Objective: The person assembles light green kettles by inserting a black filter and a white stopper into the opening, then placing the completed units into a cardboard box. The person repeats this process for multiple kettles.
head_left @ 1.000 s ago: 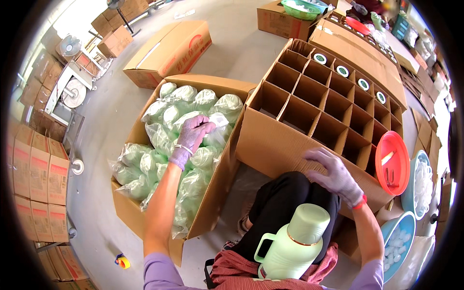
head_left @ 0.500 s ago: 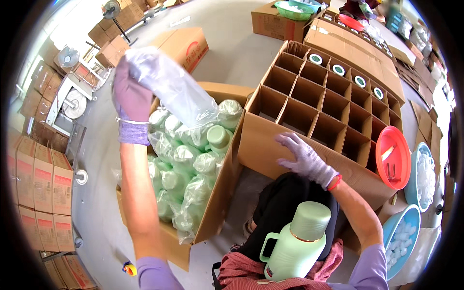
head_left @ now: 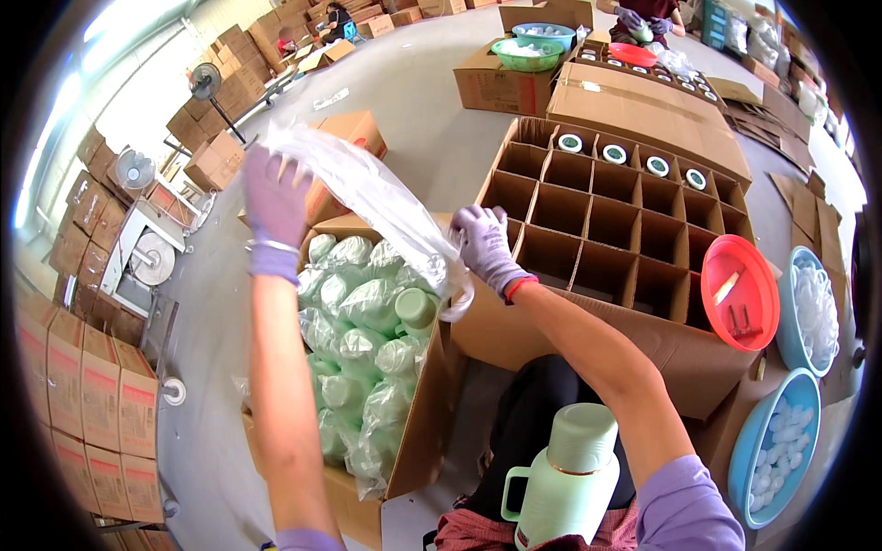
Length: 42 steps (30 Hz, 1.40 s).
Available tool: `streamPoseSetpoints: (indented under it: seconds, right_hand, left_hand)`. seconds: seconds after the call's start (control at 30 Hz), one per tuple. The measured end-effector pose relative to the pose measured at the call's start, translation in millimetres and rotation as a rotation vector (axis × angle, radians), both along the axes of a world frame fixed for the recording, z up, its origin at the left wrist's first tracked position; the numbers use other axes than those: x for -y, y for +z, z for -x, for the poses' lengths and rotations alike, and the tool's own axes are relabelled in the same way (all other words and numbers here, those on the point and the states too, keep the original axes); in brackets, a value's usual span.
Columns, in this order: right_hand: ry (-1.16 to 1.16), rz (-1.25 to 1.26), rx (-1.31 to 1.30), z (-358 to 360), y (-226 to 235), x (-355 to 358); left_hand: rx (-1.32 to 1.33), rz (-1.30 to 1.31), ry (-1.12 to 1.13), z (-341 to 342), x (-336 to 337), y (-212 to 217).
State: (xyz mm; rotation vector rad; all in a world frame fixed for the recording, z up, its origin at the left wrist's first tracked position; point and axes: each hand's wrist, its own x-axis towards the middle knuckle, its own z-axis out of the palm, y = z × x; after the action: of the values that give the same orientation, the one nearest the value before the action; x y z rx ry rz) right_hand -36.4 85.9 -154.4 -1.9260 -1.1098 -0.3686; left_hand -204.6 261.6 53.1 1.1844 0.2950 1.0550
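Note:
A clear plastic bag [head_left: 367, 188] is stretched between my two hands, above a carton of bagged bottles. My left hand [head_left: 278, 202], in a purple-grey glove, is closed on the bag's upper left end. At its other end my right hand [head_left: 487, 243], gloved alike, pinches the plastic with bent fingers. On my lap stands a pale green vacuum jug [head_left: 571, 477] with a handle and a lid. Below the bag, the open carton [head_left: 418, 432] holds several pale green bottles [head_left: 367, 344] in clear plastic; one bare green top [head_left: 415, 308] shows among them.
Right of the bottles stands a divided carton [head_left: 588, 220] with several white-lidded items along its far row. A red basin [head_left: 740, 294] with small tools rests on its corner. Blue basins [head_left: 735, 459] of white parts stand at right. Another person [head_left: 648, 18] works at the back.
My right hand has moved up and left from beside the divided carton to the bag's lower end. The bag is now pulled out longer, and the view has tilted up.

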Motion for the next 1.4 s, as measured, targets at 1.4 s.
streamPoseSetpoints:
  seconds: [1.4]
  right_hand:
    - [0.434, 0.641, 0.036, 293, -22, 482]
  left_hand:
    - [-0.684, -0.404, -0.603, 188, 307, -149]
